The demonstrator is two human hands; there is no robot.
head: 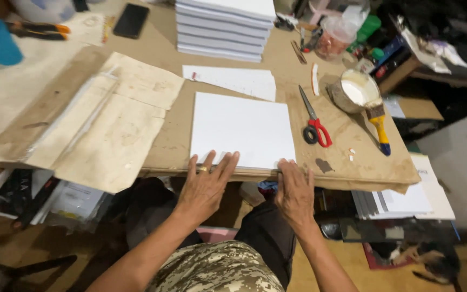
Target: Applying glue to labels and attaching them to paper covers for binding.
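White sheet stack (pixel 241 130) is squared at the near edge of the brown-papered table (pixel 352 162) | left hand (pixel 206 186) is laid flat, fingers spread, gripping nothing | right hand (pixel 294 192) is curled over the edge | judged light, floppy, best taken by its edges | red-handled scissors (pixel 314 121) are lying beside.

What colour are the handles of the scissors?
Red: the scissors lie beside the white sheet, clearest in the head view.
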